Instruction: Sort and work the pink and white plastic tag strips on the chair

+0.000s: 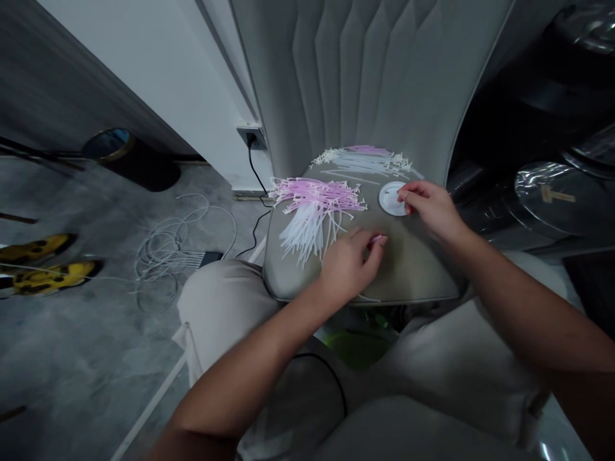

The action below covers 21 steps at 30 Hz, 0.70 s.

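My left hand [353,264] is closed over the front of a grey padded chair seat [423,272]. A small pink end shows between its thumb and forefinger, seemingly of a thin pink stick [377,237]. Farther right, the fingertips of my right hand [430,205] are pinched together over a small round white dish [390,198]; whatever they hold is too small to make out. Beside my left hand lies a loose heap of thin pink sticks [317,192] with whitish tips, and white sticks [305,232] fan out below them. Another row of white sticks [368,161] lies farther back.
The chair's quilted backrest [365,77] rises behind the seat. A coiled grey cable [168,246] lies on the floor to the left, near yellow shoes [52,275] and a dark cylindrical bin [139,163]. A black plug [250,138] sits in the wall socket. Shiny round containers [552,192] stand right.
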Available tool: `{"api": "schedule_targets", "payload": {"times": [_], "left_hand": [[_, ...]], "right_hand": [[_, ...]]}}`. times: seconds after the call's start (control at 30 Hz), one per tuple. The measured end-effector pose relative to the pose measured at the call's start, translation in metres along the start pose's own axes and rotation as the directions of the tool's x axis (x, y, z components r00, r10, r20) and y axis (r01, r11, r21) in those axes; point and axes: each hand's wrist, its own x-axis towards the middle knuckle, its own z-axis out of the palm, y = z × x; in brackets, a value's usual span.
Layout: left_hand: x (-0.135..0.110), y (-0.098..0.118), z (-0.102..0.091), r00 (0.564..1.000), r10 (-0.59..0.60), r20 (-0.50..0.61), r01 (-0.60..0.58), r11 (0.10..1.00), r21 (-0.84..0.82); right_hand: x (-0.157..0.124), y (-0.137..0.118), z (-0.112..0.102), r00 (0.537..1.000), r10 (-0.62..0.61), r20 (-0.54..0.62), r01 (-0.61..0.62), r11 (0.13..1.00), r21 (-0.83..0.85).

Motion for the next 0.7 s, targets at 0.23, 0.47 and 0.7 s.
{"api": "schedule_targets", "payload": {"times": [0.23, 0.47, 0.7], "left_hand": [[0.004, -0.007, 0.004, 0.992, 0.024, -0.121, -0.015, 0.997, 0.073], [0.004, -0.011, 0.005, 0.990, 0.082, -0.113, -0.065, 0.987, 0.148], [0.008, -0.018, 0.006, 0.981, 0.140, -0.131, -0.113, 0.974, 0.197]], "right_hand": [[-0.064, -0.017, 0.043, 0.851, 0.372, 0.370, -0.517, 0.715, 0.471], [-0.070, -0.013, 0.043, 0.821, 0.365, 0.439, -0.563, 0.649, 0.512], [-0.068, -0.011, 0.040, 0.809, 0.346, 0.476, -0.573, 0.646, 0.505]]}}
